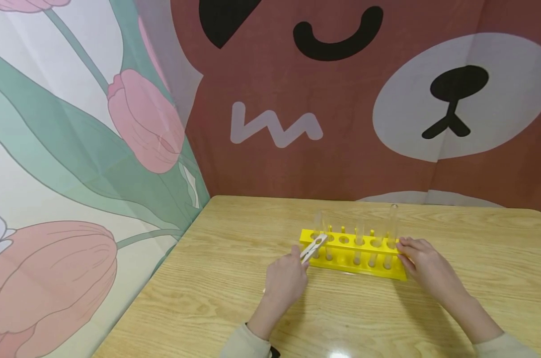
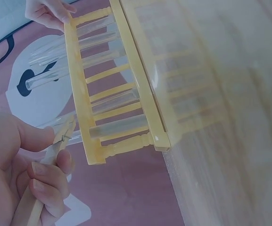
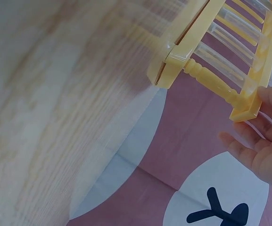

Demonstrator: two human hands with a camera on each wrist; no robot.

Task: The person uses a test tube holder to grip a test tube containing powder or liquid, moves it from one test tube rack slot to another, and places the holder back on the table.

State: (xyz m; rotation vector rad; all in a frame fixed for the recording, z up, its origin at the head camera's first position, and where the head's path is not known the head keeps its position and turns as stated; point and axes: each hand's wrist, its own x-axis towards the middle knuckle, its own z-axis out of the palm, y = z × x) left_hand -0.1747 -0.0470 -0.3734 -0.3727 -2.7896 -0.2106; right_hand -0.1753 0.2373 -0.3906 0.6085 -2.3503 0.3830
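Note:
A yellow test tube rack [image 1: 348,267] stands on the table, with several clear glass test tubes [image 1: 393,221] upright in its holes. My left hand [image 1: 285,279] grips a wooden test tube clamp [image 1: 316,247] by its handle. In the left wrist view, the clamp's tip overlaps the tubes at the rack's left end, and the thumb [image 2: 37,140] presses near its metal spring. At the opposite end, my right hand [image 1: 432,270] pinches the corner of the rack's upper bar [image 3: 245,113] between thumb and fingers.
The rack rests on a light wood-grain table [image 1: 216,253]. Behind it hangs a brown cloth [image 1: 270,169] with a cartoon bear, and a tulip-printed cloth [image 1: 87,139] covers the left side. One hole [image 1: 344,239] left of the rack's middle has no tube in it.

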